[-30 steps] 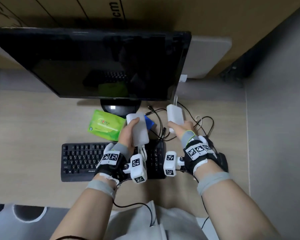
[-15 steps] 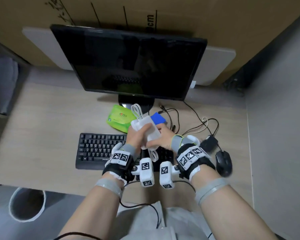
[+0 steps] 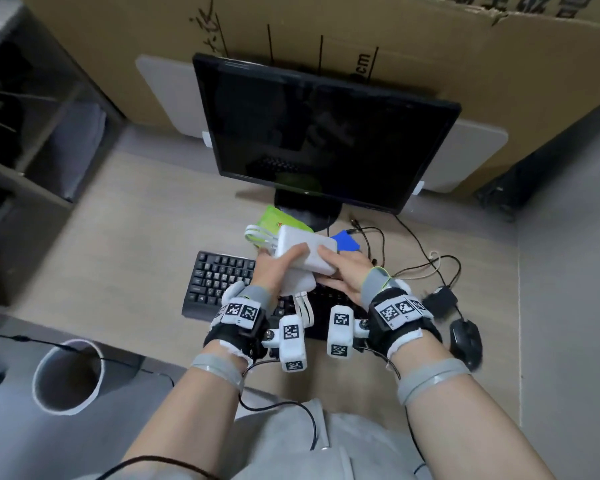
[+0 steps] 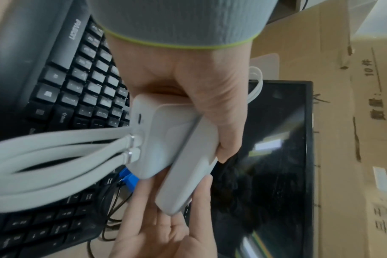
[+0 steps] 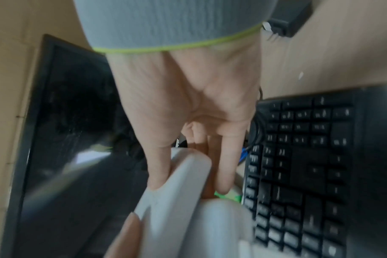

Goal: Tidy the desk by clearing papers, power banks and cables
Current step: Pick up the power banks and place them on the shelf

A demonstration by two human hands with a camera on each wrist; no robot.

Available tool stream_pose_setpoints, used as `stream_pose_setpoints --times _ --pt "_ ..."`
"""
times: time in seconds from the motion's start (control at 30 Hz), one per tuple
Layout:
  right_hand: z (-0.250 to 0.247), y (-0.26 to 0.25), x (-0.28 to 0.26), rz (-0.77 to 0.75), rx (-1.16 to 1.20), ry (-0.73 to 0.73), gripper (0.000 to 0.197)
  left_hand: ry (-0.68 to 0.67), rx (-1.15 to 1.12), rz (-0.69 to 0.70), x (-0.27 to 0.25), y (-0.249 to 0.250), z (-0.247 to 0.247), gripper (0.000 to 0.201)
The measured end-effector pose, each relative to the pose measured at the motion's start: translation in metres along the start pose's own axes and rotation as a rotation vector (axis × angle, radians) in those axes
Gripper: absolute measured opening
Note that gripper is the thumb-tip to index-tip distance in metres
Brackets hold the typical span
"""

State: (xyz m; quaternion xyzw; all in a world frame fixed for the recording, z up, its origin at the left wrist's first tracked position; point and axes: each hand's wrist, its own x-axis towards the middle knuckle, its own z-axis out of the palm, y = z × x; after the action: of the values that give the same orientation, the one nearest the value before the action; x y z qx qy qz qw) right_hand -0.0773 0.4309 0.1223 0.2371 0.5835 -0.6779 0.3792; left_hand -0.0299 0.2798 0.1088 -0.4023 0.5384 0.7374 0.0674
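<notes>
Two white power banks lie stacked crosswise above the black keyboard [image 3: 219, 275]. The upper power bank [image 3: 309, 251] rests on the lower power bank [image 3: 297, 284]. My left hand [image 3: 274, 268] grips both, thumb on top. My right hand [image 3: 340, 271] pinches the upper one, thumb above and fingers beneath. White flat cables [image 3: 258, 235] loop out from the far-left end, and more hang below at the near end. The left wrist view shows the lower power bank [image 4: 166, 139], its plugged-in white cables [image 4: 55, 157] and the right hand's fingers [image 4: 161, 227] underneath. In the right wrist view the thumb presses on the upper power bank [image 5: 183, 183].
A dark monitor [image 3: 319, 133] stands behind, with a green packet [image 3: 278, 221] and a blue item [image 3: 345, 241] at its base. Thin black cables [image 3: 430, 268], a black adapter [image 3: 439, 299] and a mouse [image 3: 465, 341] lie to the right. A bin [image 3: 66, 375] stands below the desk's left edge.
A second ago each hand held one power bank apart. The right hand brought its power bank over onto the left one, and both hands now hold the stack.
</notes>
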Motion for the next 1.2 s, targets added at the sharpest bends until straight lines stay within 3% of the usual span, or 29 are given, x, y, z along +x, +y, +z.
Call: stream_pose_setpoints --times 0.1,0.2,0.27,0.33,0.43,0.57,0.67,0.77,0.9,1.07,1.2 --pt "0.006 -0.001 0.003 -0.104 0.154 0.097 0.034 -0.023 -0.075 -0.014 -0.004 -0.001 -0.013 0.082" --pt "-0.004 -0.014 0.005 -0.241 0.26 0.221 0.035 -0.075 -0.202 -0.143 -0.005 0.008 -0.025 0.102" --pt "-0.011 -0.022 0.007 -0.289 0.241 0.226 0.031 -0.13 -0.308 -0.158 -0.005 0.015 -0.03 0.086" --pt "-0.013 -0.028 0.008 -0.291 0.146 0.199 0.036 -0.167 -0.328 -0.186 -0.001 0.016 -0.033 0.074" --pt "-0.001 -0.031 0.008 -0.284 -0.06 0.131 0.048 -0.219 -0.202 -0.21 -0.008 0.019 -0.028 0.082" --pt "0.026 -0.028 0.004 -0.407 -0.367 0.12 0.04 -0.258 0.063 -0.018 -0.014 0.02 -0.014 0.068" --pt "0.037 -0.027 0.003 -0.502 -0.487 0.106 0.034 -0.211 0.117 0.054 -0.011 0.014 -0.012 0.072" --pt "0.042 -0.028 0.007 -0.412 -0.482 0.025 0.04 -0.197 0.024 0.067 -0.012 0.014 -0.011 0.065" --pt "0.053 -0.022 0.008 -0.237 -0.361 0.01 0.069 -0.17 -0.019 0.077 -0.006 0.025 -0.002 0.055" --pt "0.051 -0.033 0.011 -0.245 -0.377 -0.077 0.047 -0.186 0.015 0.022 -0.001 0.029 0.01 0.058" --pt "0.053 -0.035 0.019 -0.18 -0.285 -0.037 0.045 -0.17 -0.014 -0.002 0.011 0.031 0.01 0.053"
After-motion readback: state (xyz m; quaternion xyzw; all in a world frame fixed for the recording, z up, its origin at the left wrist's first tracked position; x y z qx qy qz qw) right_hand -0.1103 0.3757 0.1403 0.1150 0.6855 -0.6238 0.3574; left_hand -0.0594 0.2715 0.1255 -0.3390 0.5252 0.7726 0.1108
